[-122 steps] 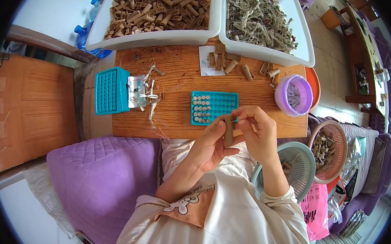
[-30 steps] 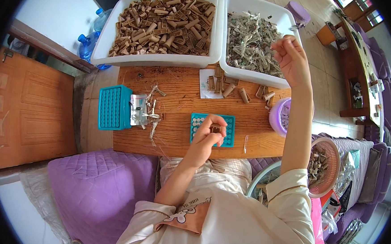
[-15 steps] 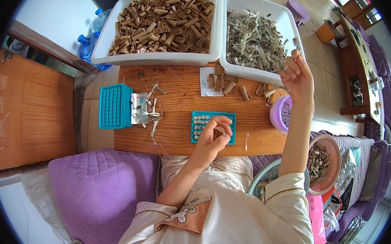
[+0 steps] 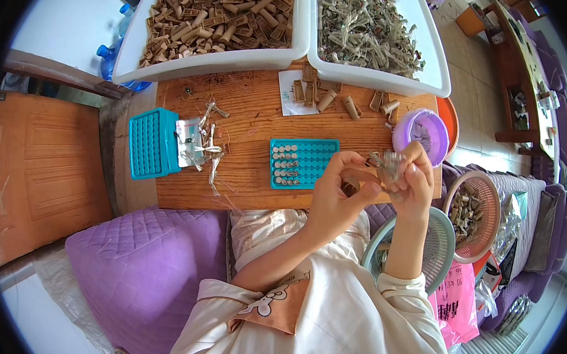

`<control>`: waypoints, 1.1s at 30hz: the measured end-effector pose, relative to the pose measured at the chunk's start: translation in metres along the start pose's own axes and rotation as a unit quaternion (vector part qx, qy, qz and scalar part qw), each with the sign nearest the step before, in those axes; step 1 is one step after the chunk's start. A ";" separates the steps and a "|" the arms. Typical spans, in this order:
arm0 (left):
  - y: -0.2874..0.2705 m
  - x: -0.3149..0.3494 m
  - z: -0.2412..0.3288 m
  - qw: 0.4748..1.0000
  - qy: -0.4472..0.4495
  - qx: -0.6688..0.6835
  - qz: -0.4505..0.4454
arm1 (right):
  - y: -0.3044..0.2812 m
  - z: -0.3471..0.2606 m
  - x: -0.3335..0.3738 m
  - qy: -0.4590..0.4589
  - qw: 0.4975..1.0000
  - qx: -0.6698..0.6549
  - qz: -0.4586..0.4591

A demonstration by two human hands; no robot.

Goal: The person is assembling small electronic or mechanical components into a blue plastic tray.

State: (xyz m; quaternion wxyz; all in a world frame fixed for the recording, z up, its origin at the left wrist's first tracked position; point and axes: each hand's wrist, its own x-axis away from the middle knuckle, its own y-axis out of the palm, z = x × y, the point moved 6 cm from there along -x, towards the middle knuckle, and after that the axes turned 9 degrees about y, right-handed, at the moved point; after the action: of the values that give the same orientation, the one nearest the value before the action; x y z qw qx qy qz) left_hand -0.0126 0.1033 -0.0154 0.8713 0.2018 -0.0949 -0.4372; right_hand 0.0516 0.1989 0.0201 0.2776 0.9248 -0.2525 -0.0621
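My right hand (image 4: 414, 177) holds a small bundle of silvery strips (image 4: 388, 165) just above the near edge of the wooden board (image 4: 248, 124). My left hand (image 4: 336, 190) is beside it, fingers pinching at the bundle, with a small brown tube (image 4: 349, 187) tucked under its fingers. Just left of the hands lies a teal tray (image 4: 303, 162) with rows of holes, some at its left end filled with small silver pieces.
Two white tubs stand at the back: brown tubes (image 4: 215, 15) on the left, silvery strips (image 4: 368, 22) on the right. A second teal tray (image 4: 153, 143), loose strips (image 4: 200, 143), loose tubes (image 4: 330, 96), a purple bowl (image 4: 422, 133) and baskets (image 4: 474, 214) surround the board.
My right hand came back from the strip tub at the back right with a bundle of strips and now meets the left hand at the board's near edge.
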 end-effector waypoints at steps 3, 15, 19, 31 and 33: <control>0.001 -0.001 0.003 0.999 -0.016 -0.026 -0.017 | 0.001 0.006 0.012 -0.024 0.999 0.035 -0.017; 0.000 0.008 0.031 0.961 0.166 -0.216 -0.052 | 0.006 0.012 0.039 -0.040 0.977 0.102 0.182; -0.004 0.015 0.027 0.953 0.229 -0.195 -0.011 | 0.016 0.005 0.042 -0.073 0.970 0.138 0.185; -0.008 0.021 0.031 0.969 0.219 -0.110 0.034 | 0.031 -0.005 0.056 -0.207 0.886 0.328 0.253; -0.009 0.020 0.030 0.973 0.204 -0.110 0.027 | 0.033 -0.007 0.058 -0.231 0.867 0.355 0.263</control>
State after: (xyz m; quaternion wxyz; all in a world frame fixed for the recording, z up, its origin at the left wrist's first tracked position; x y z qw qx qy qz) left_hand -0.0170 0.0743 0.0076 0.9006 0.1873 0.1277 -0.3710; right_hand 0.0892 0.1498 0.0454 -0.1291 0.8199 -0.5479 -0.1047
